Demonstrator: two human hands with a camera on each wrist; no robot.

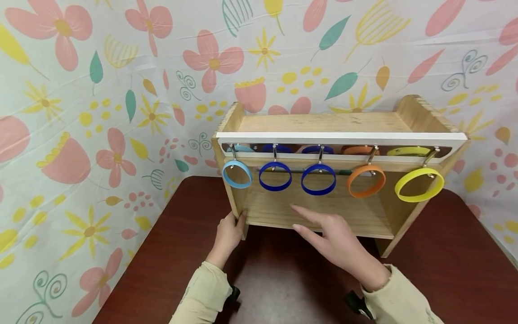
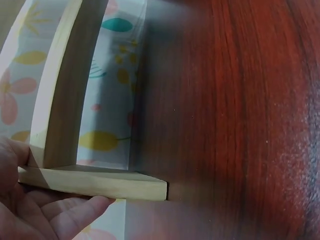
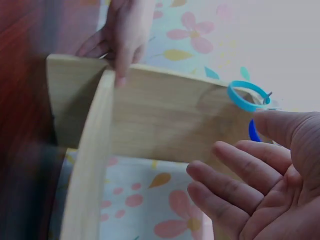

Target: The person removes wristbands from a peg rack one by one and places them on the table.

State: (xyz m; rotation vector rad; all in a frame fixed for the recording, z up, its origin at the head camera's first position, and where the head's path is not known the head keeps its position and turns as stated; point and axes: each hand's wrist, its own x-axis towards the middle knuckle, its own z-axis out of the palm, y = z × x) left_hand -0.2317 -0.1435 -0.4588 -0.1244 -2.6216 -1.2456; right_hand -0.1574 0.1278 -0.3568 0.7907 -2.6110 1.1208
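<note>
A small wooden shelf stands on the table, with a white-edged metal hook strip along its front. From its hooks hang a light blue wristband, two dark blue wristbands, an orange wristband and a yellow wristband. My left hand grips the shelf's left side panel near the bottom, thumb in front and fingers behind. In front of the lower board, my right hand hovers with its fingers extended and nothing in it. The right wrist view shows that palm beside the light blue band.
The dark red wooden table extends around the shelf. Behind and to the left hangs a white cloth with a flower print, close to the shelf's back. The shelf's upper board has raised side panels.
</note>
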